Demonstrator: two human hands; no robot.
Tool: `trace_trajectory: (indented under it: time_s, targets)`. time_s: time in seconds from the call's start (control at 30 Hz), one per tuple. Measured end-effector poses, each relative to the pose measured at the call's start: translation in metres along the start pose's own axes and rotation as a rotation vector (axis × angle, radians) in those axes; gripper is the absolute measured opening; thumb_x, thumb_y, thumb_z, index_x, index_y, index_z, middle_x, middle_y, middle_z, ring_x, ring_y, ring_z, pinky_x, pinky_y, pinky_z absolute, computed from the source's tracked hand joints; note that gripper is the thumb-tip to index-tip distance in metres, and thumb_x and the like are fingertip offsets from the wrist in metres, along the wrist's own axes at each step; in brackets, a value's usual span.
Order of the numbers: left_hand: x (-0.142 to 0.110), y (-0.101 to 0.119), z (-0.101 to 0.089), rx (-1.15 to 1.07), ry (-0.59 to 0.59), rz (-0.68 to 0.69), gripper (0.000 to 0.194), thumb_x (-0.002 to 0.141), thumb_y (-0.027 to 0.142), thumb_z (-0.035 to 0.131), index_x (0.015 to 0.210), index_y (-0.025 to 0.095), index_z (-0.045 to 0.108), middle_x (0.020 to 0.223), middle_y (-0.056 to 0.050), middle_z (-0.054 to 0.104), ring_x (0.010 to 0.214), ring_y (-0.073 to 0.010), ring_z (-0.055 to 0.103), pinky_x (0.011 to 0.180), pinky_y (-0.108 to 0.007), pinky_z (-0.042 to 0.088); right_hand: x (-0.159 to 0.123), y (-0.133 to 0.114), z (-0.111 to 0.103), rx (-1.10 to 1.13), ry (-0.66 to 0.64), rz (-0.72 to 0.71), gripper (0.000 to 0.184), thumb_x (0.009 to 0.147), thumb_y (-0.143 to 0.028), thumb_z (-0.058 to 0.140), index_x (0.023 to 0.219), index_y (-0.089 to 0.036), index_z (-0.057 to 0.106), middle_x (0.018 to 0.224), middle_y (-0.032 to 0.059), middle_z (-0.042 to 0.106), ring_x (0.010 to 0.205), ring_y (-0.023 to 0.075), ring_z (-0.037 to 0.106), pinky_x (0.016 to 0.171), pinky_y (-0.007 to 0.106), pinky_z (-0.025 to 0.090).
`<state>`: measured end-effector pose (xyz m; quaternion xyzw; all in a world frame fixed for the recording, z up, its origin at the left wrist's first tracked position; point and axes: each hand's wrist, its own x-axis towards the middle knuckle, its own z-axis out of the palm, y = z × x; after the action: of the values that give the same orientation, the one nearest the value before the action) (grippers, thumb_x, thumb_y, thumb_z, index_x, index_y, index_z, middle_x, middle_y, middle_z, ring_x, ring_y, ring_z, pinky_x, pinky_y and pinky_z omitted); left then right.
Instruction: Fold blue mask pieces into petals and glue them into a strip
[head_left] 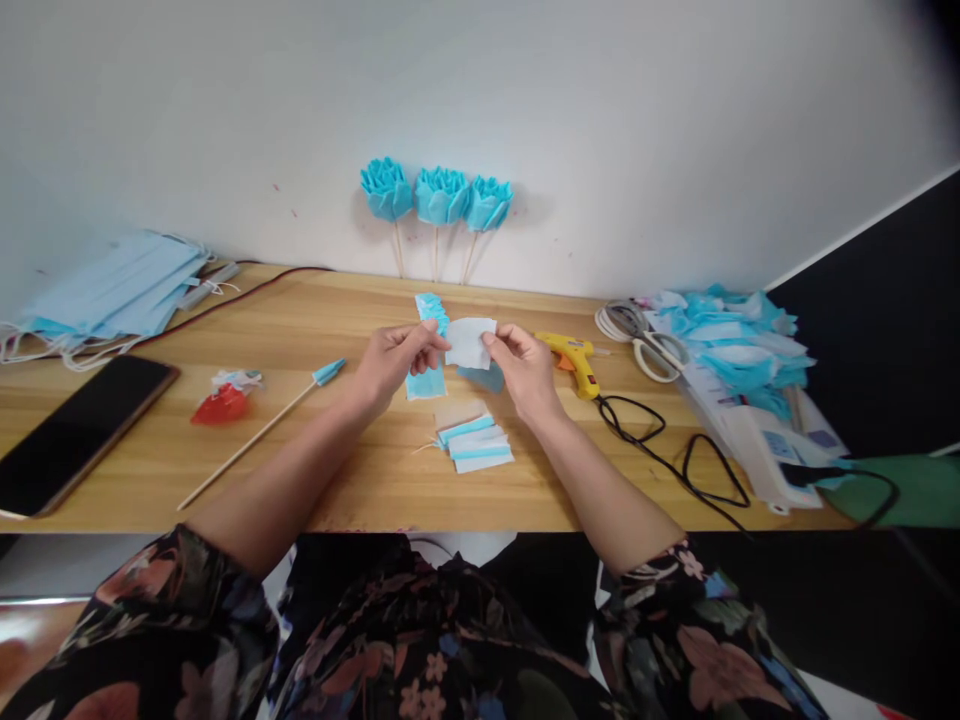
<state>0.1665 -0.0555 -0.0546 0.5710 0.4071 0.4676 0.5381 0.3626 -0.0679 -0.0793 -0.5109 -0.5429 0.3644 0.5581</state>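
Note:
Between my two hands a small white fabric piece (pixel 469 343) is stretched just above the table. My left hand (pixel 401 362) pinches its left edge, my right hand (pixel 519 362) its right edge. Beneath it a blue fabric piece (pixel 484 377) partly shows. Behind my left fingers lie blue cut pieces (pixel 426 386), some with folded edges. Closer to me is a cut, pleated face mask piece (pixel 478 444) in blue and white. Left of my left arm, a wooden stick (pixel 247 448) with a blue wrapped tip lies on the table.
Three blue fabric flowers (pixel 442 196) on sticks lean against the wall. At left are stacked face masks (pixel 120 285), a phone (pixel 82 430) and a red packet (pixel 221 402). At right lie a yellow glue gun (pixel 574 362), scissors (pixel 660 355), a blue scrap pile (pixel 739 340) and a power strip (pixel 769 455).

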Motion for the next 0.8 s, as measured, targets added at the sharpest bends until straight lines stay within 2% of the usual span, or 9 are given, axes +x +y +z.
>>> trace_trajectory:
  time_s: [0.1,0.17,0.27,0.33,0.4,0.53,0.67,0.73,0.8]
  targets:
    - [0.001,-0.002,0.001,0.001,-0.082,-0.04,0.055,0.084,0.067,0.063,0.077,0.014,0.077,0.072,-0.01,0.073,0.061,-0.0138,0.058,0.055,-0.026,0.042,-0.003,-0.002,-0.001,-0.178,0.023,-0.154,0.02,0.088,-0.041,0.065,0.082,-0.022,0.067,0.079,0.0001,0.067,0.073,0.0157,0.06,0.071,0.03,0.049]
    - [0.002,-0.004,0.001,0.003,-0.077,-0.045,0.056,0.084,0.068,0.063,0.078,0.014,0.077,0.078,-0.011,0.075,0.065,-0.0151,0.06,0.057,-0.027,0.043,-0.005,-0.005,-0.001,-0.31,0.002,-0.319,0.016,0.091,-0.036,0.063,0.085,-0.023,0.071,0.087,0.003,0.072,0.084,0.0192,0.065,0.082,0.035,0.052]
    - [0.003,-0.005,0.0,0.005,-0.01,-0.042,0.047,0.079,0.062,0.07,0.069,0.015,0.072,0.068,-0.006,0.069,0.061,-0.0129,0.055,0.057,-0.026,0.041,-0.007,-0.009,0.0,-0.432,-0.113,-0.549,0.014,0.092,-0.027,0.062,0.092,-0.026,0.076,0.104,0.0051,0.076,0.102,0.023,0.067,0.097,0.043,0.051]
    - [0.004,-0.006,-0.002,-0.036,0.03,-0.048,0.037,0.073,0.052,0.078,0.067,0.016,0.07,0.061,-0.001,0.063,0.057,-0.0107,0.05,0.057,-0.025,0.04,-0.008,-0.011,0.0,-0.445,-0.196,-0.602,0.016,0.092,-0.029,0.065,0.102,-0.029,0.077,0.12,0.0051,0.074,0.115,0.0249,0.065,0.105,0.048,0.048]
    - [0.005,-0.006,-0.003,-0.109,0.038,-0.059,0.029,0.068,0.044,0.08,0.069,0.016,0.071,0.061,0.0,0.061,0.056,-0.0097,0.049,0.057,-0.025,0.04,-0.009,-0.013,-0.002,-0.396,-0.227,-0.548,0.026,0.092,-0.039,0.066,0.116,-0.031,0.074,0.135,0.0049,0.069,0.128,0.0265,0.06,0.112,0.05,0.045]
    - [0.005,-0.006,-0.004,-0.211,-0.015,-0.071,0.025,0.068,0.04,0.08,0.069,0.016,0.072,0.062,0.0,0.062,0.056,-0.0093,0.05,0.057,-0.025,0.04,-0.006,-0.014,-0.006,-0.133,-0.15,-0.239,0.048,0.096,-0.06,0.054,0.134,-0.032,0.065,0.145,0.0054,0.064,0.138,0.0255,0.056,0.113,0.047,0.046]
    - [0.003,-0.006,-0.004,-0.222,-0.096,-0.096,0.026,0.069,0.04,0.081,0.071,0.016,0.072,0.061,0.0,0.063,0.055,-0.0097,0.052,0.057,-0.024,0.04,-0.001,-0.007,-0.006,0.126,-0.162,0.026,0.058,0.091,-0.072,0.053,0.124,-0.029,0.071,0.136,0.0049,0.07,0.132,0.0241,0.061,0.108,0.041,0.05]
    - [0.002,-0.006,-0.004,-0.206,-0.12,-0.102,0.027,0.07,0.041,0.081,0.07,0.016,0.071,0.061,0.0,0.063,0.055,-0.0097,0.052,0.057,-0.025,0.04,0.001,-0.004,-0.005,0.222,-0.203,0.107,0.055,0.088,-0.072,0.057,0.115,-0.027,0.074,0.124,0.0043,0.075,0.119,0.0224,0.067,0.103,0.038,0.052]
    - [0.002,-0.006,-0.004,-0.179,-0.12,-0.097,0.027,0.07,0.041,0.08,0.068,0.016,0.07,0.059,0.0,0.062,0.054,-0.0096,0.051,0.057,-0.024,0.039,0.001,-0.002,-0.004,0.25,-0.216,0.148,0.044,0.084,-0.064,0.068,0.103,-0.025,0.076,0.107,0.0025,0.077,0.101,0.0192,0.069,0.096,0.034,0.053]
